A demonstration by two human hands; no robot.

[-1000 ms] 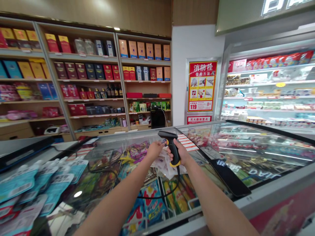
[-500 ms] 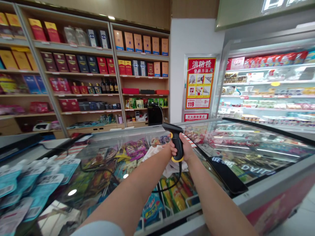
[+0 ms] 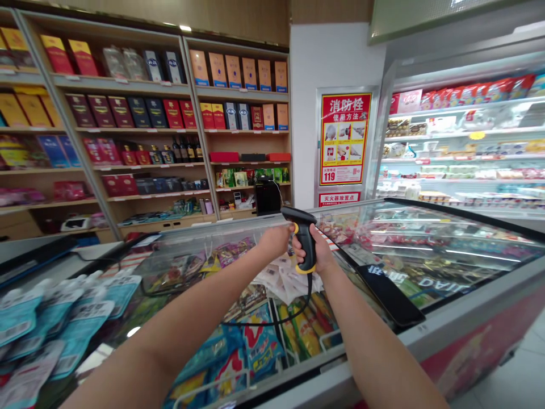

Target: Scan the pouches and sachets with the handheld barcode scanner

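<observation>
A black and yellow barcode scanner point(image 3: 306, 244) is held upright over the freezer by my right hand point(image 3: 323, 253), whose fingers wrap round its grip. Its head points away and to the left, and a black cable hangs from the base. My left hand point(image 3: 275, 241) is curled closed just left of the scanner, its fingertips at the yellow trigger. Whether they touch it or pinch something small is hidden. Crumpled white packaging point(image 3: 279, 278) lies below both hands, on top of the freezer's goods.
The chest freezer point(image 3: 409, 341) holds colourful ice cream packs point(image 3: 259, 335) under sliding glass. Blue spouted pouches point(image 3: 85, 326) lie at the left. Behind stand shelves of boxed bottles point(image 3: 157, 113), a red fire hydrant sign point(image 3: 344, 139) and a lit open fridge point(image 3: 464, 147).
My left hand has come off the scanner's grip and moved left and slightly up, to beside the trigger. My right hand still holds the scanner, and the view has shifted slightly.
</observation>
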